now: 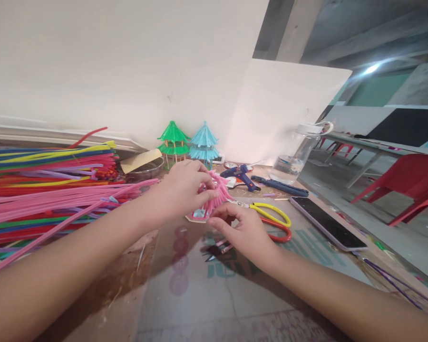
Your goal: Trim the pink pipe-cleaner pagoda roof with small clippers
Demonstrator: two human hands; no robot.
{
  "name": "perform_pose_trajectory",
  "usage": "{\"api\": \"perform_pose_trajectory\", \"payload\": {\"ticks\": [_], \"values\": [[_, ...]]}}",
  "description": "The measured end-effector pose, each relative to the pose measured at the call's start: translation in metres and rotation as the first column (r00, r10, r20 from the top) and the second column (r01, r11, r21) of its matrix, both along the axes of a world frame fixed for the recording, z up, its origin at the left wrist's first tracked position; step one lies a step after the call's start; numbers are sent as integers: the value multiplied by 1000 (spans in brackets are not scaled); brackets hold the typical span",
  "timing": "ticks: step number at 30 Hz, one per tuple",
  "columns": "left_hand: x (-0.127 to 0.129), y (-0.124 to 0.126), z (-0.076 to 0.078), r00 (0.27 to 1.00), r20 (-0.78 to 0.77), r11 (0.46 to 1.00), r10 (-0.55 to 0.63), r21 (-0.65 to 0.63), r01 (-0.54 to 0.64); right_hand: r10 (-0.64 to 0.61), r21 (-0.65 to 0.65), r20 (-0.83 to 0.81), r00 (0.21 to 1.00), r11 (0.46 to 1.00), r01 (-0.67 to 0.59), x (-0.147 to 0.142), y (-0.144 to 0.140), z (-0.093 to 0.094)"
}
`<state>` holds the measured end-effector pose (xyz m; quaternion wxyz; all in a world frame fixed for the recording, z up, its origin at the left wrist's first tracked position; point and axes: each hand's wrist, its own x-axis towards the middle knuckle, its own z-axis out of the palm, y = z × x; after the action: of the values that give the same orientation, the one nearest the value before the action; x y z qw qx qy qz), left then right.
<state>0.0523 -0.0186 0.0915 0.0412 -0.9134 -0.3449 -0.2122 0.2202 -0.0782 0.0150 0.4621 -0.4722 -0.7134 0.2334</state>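
Pink model sits at mid-frame, partly hidden behind both hands, its pale base showing just below the left one. From my remote seat I see the left hand come in from the lower left, fingers bent over the model's left and upper side, thumb a little apart from the forefinger; I cannot tell whether they pinch any pink strand. Right hand at the model's lower right: fingers curled, thumb and forefinger tips close together by the base; I cannot tell whether they grip it. Just behind, a green model and a blue model stand upright side by side. Right of centre I note a dark blue glue gun, a long dark blue tool and a clear bottle with a little liquid low inside. Scissors lie just beyond the right hand, one handle yellow, one orange. Phone flat at right, screen dark. Pipe cleaners in many colours heap across the left of the frame, near a metal bowl with a yellowish card over it. Red chair at the far right.
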Motion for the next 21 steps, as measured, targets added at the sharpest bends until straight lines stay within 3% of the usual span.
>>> {"api": "perform_pose_trajectory", "payload": {"ticks": [7, 12, 17, 21], "values": [[4, -4, -5, 997, 35, 997, 75, 17, -76, -55, 71, -13, 998, 996, 56, -1, 0, -2], [6, -6, -11, 995, 35, 993, 93, 66, -95, -29, 44, -43, 999, 999, 31, -3, -1, -1], [6, -11, -10, 995, 17, 992, 93, 80, -94, 3, -59, -185, 983, 998, -14, -5, -3, 3], [6, -12, -10, 994, 19, 992, 104, 72, -105, -8, -237, -305, 952, 969, -68, -6, -4, 4]]}}
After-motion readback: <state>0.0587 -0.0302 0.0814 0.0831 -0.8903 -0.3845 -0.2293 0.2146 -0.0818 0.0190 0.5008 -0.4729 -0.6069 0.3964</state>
